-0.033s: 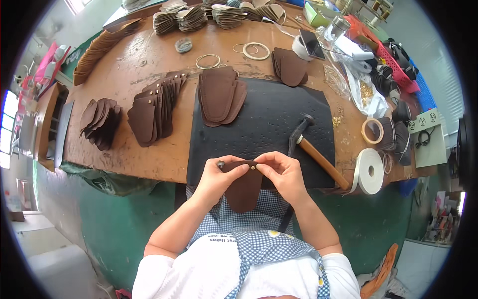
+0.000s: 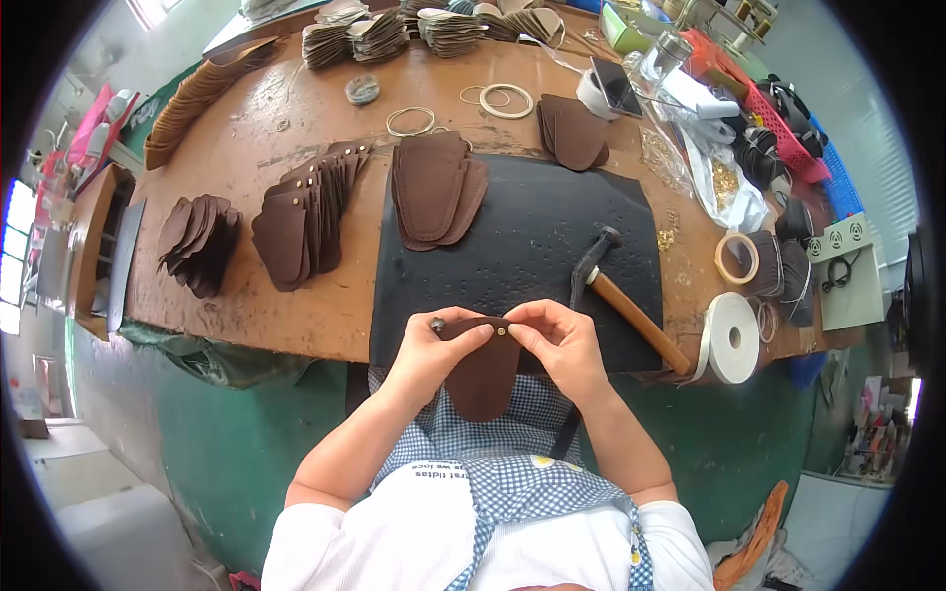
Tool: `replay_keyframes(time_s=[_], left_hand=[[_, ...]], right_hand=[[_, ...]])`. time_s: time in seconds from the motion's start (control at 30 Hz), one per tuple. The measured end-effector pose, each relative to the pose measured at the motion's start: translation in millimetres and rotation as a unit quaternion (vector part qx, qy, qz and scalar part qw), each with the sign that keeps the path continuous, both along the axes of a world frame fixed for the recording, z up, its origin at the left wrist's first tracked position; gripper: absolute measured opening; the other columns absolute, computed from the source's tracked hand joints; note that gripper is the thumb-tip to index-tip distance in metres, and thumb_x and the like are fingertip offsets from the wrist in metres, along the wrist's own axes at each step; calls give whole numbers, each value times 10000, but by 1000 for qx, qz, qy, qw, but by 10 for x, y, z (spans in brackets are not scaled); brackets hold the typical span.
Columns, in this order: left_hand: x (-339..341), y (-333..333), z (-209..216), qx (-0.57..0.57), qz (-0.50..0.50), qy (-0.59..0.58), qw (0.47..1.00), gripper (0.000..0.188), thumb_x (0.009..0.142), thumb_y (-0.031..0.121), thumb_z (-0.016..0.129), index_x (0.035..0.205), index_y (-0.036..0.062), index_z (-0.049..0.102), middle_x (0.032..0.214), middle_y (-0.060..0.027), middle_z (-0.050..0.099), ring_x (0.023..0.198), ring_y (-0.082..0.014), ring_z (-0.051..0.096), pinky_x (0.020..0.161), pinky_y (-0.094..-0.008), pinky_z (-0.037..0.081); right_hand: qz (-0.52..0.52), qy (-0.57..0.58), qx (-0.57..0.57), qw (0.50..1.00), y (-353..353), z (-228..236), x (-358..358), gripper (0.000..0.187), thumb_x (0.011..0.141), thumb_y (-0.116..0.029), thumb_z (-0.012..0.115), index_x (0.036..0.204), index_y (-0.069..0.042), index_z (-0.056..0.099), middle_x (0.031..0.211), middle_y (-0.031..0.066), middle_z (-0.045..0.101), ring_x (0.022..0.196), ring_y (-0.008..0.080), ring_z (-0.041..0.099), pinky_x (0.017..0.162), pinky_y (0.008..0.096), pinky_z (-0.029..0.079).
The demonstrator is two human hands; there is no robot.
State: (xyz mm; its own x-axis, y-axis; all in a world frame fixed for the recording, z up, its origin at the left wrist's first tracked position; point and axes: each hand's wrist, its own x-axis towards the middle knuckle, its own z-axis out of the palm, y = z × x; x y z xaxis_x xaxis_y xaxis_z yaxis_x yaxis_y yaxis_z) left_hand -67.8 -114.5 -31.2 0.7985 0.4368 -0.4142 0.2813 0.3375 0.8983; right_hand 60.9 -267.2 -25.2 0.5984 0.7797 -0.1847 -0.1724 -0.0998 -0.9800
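Note:
A brown leather piece (image 2: 482,379) with a rounded lower end hangs between my hands at the table's front edge. My left hand (image 2: 437,350) pinches its top edge with the thumb in front. A small dark metal tool end (image 2: 437,324) pokes out from the same hand; the rest of it is hidden. On the other side, my right hand (image 2: 557,340) pinches the top edge too. A brass snap fastener (image 2: 501,332) shows between my thumbs. Just beyond my right hand, a hammer (image 2: 636,317) with a wooden handle lies on the black mat (image 2: 532,246).
Brown leather pieces (image 2: 434,187) lie on the mat's far left, with more stacks (image 2: 301,222) beside it. A white tape roll (image 2: 731,338) and a tan tape roll (image 2: 737,259) sit at right. Behind them are a plastic bag (image 2: 734,202) and a pink basket (image 2: 783,133).

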Motion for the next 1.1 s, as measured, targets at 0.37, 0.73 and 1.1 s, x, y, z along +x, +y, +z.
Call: replay_keyframes(time_s=[0.37, 0.73, 1.1], left_hand=[[23, -28, 11, 5, -23, -11, 1000, 222, 893, 169, 766, 1023, -6, 726, 891, -54, 723, 786, -102, 668, 711, -236, 542], [110, 3, 58, 20, -53, -6, 998, 159, 896, 151, 762, 940, 2, 726, 834, -24, 712, 759, -69, 641, 700, -220, 525], [136, -16, 110, 55, -30, 27, 998, 126, 855, 122, 761, 889, 4, 731, 779, -12, 687, 689, -73, 616, 613, -208, 473]], right_hand=[[9, -2, 2, 1000, -60, -50, 12, 159, 924, -10, 702, 1080, -9, 672, 989, 40, 710, 917, 105, 678, 850, 259, 563], [29, 19, -20, 999, -47, 19, 65, 333, 869, -4, 767, 1156, -32, 601, 958, 21, 665, 908, 74, 644, 836, 224, 536], [80, 22, -3, 997, 11, -52, 127, 378, 877, 3, 735, 1188, -56, 528, 958, 25, 650, 932, 91, 633, 850, 274, 531]])
